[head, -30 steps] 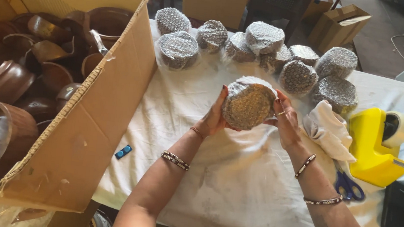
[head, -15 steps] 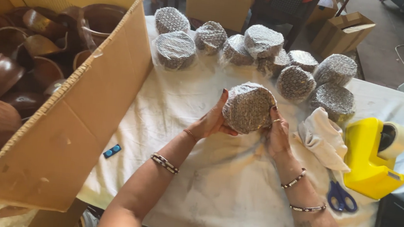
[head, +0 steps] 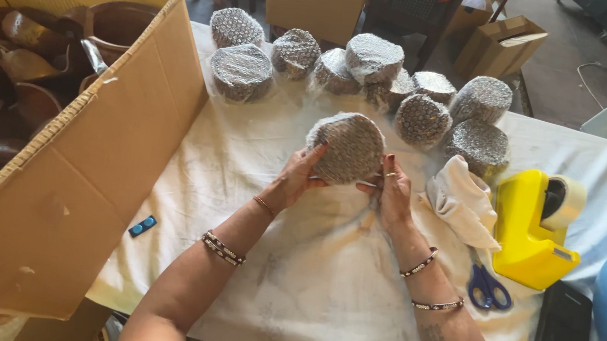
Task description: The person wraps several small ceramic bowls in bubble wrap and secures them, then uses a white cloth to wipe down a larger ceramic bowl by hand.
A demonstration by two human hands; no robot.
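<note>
- Bubble-wrapped bowl (head: 348, 147) sits upright on its edge between both hands, lifted just above the white cloth (head: 307, 282) on the desk, in front of the row of finished bundles (head: 372, 77)
- Left hand (head: 295, 181) cups the bowl's left rim, fingers (head: 314, 157) curled narrowly around the wrap and pressing it flat
- Right hand (head: 392, 194) holds the lower right edge, its fingers closed on the wrap where the loose end seems to gather
- Judging by the brown bowls in the cardboard box (head: 42, 190) at far left, the thing inside is likely stiff wood: light to middling in weight, hard, not very fragile
- Plastic wrap is probably slick and springy, so a grip across opposite rims, as now, looks safer than pinching the film alone
- Further right lie a folded cloth (head: 464, 201), a yellow tape dispenser (head: 532, 226), blue-handled scissors (head: 489, 285) and a dark phone (head: 563, 329)
</note>
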